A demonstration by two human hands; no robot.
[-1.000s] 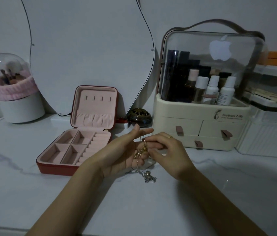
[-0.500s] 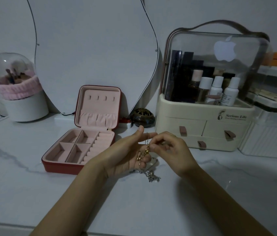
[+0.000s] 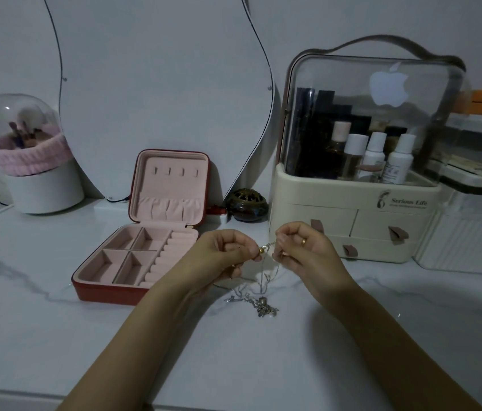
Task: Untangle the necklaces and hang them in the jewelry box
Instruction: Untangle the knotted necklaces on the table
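Observation:
A tangle of thin silver necklaces (image 3: 259, 287) hangs between my two hands, its lower end with pendants lying on the white marble table (image 3: 56, 336). My left hand (image 3: 225, 256) pinches a small gold piece of the chain at its fingertips. My right hand (image 3: 302, 250), a ring on one finger, pinches the chain a few centimetres to the right. The red jewelry box (image 3: 156, 232) with pink lining stands open to the left of my hands; its lid shows a row of small hooks and a pouch, with nothing hanging on them.
A cream cosmetics organiser (image 3: 358, 179) with a clear lid, bottles and drawers stands behind my right hand. A dark round burner (image 3: 247, 204) sits beside the box lid. A curvy mirror (image 3: 156, 84) leans on the wall. A brush holder (image 3: 35, 161) stands far left.
My left hand turned from palm-up to fingers curled and pinching the chain. Both hands drew slightly apart, and the chains now hang down between them.

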